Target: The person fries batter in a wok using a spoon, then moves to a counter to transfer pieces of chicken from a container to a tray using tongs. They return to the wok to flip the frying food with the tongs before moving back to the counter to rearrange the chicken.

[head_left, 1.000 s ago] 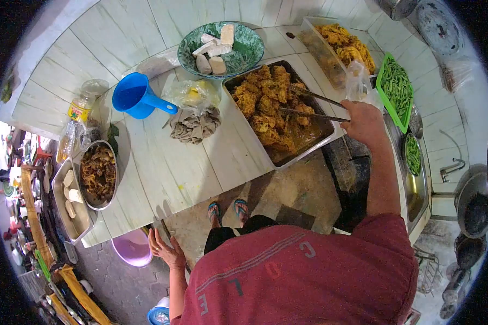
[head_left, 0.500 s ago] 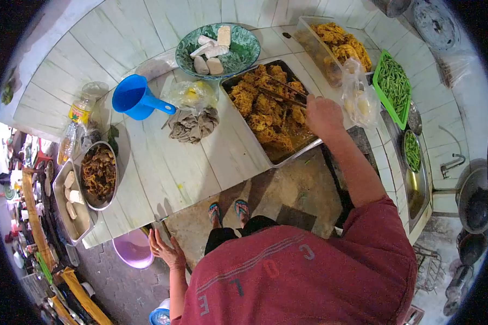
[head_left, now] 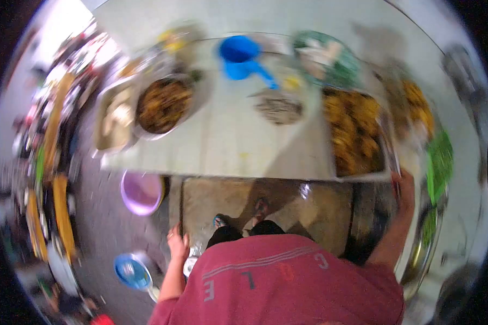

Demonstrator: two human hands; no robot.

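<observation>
Whole view is smearing w/ head motion, so I'm reading coarse shapes only. The bench (head_left: 228, 141) is spanning the top half, pale and bare in the middle. On its right end, at the near edge, the tray (head_left: 358, 176) is sitting w/ yellow-brown fried food. The bowl (head_left: 146, 131) of dark food is sitting at the left end. The bucket (head_left: 141, 192), purple, is standing on the floor just below the bench's left side. The scoop (head_left: 241, 59), blue, is lying at the far side, roughly mid-bench.

The right hand (head_left: 404, 187) is reaching up beside the tray's near right corner, touching or just off the rim; can't tell which. Its grip is lost in blur: clenched, released or grasping smth, I can't tell. The left hand (head_left: 176, 244) is hanging low by the hip, well apart from the bench; fingers too blurred to call.

Judging: the step in hand is work at the tray w/ the right hand. Next move there is calling for a steadier look first, then a clean reach over the rim w/o nudging the tray off the edge.
</observation>
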